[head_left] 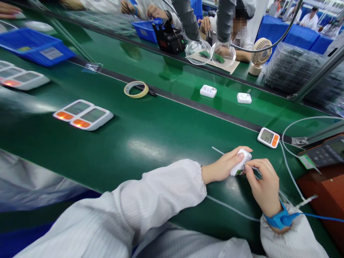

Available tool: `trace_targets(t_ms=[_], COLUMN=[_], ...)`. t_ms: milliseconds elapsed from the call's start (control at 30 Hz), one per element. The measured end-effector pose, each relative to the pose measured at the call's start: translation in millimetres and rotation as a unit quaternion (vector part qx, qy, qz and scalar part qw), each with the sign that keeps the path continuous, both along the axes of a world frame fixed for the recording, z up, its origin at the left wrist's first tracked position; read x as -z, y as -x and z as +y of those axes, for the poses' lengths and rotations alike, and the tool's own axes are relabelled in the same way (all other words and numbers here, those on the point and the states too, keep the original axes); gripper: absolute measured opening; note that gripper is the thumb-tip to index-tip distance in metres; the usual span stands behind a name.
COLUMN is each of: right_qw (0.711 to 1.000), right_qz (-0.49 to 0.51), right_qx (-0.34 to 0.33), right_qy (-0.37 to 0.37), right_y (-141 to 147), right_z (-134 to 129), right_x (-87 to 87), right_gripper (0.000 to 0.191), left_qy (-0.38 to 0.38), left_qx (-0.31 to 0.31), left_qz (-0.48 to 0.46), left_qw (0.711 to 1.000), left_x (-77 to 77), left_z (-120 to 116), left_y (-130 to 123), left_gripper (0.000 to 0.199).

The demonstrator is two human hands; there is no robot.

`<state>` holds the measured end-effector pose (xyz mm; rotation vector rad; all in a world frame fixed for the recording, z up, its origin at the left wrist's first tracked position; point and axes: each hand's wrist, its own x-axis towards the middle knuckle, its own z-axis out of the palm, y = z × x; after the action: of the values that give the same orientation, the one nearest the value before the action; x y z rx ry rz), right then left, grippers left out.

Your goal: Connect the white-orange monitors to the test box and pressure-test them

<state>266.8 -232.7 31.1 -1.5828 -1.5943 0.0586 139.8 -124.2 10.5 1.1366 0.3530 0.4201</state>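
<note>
My left hand (223,166) is closed around a small white plastic device (240,162), tilted above the green work surface. A green patch shows at the device's lower end. Thumb and fingers of my right hand (264,184) are pinched together against the device's right side; whatever lies between the fingertips is too small to make out. A blue wrist strap (281,216) circles my right wrist. Just beyond the hands, a white monitor with a display and orange buttons (268,138) rests on the surface. A thin clear tube (233,208) runs beneath my forearms.
Two white devices (208,91) lie on the green belt beyond the dark rail. Left are two orange-buttoned monitors (91,118), a tape roll (136,89) and a blue tray (34,46). An orange-brown box (324,193) stands at right. Co-workers sit opposite, near a small fan (260,55).
</note>
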Motion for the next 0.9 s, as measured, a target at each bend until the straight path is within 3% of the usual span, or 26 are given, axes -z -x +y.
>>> trace_targets(t_ms=[433, 900], right_qw=[1.000, 1.000], right_qz=[-0.010, -0.002], right_qx=[0.020, 0.010], right_qy=[-0.004, 0.002], right_y=[3.3, -2.2], right_z=[-0.6, 0.6], right_x=[2.7, 2.4], right_gripper=[0.013, 0.012], left_qy=[-0.079, 0.011], left_qx=[-0.010, -0.005], left_qz=[0.032, -0.012], left_qw=[0.996, 1.000], left_x=[0.8, -1.0], left_z=[-2.3, -4.6], left_y=[0.9, -1.4], left_gripper=[0.064, 0.068])
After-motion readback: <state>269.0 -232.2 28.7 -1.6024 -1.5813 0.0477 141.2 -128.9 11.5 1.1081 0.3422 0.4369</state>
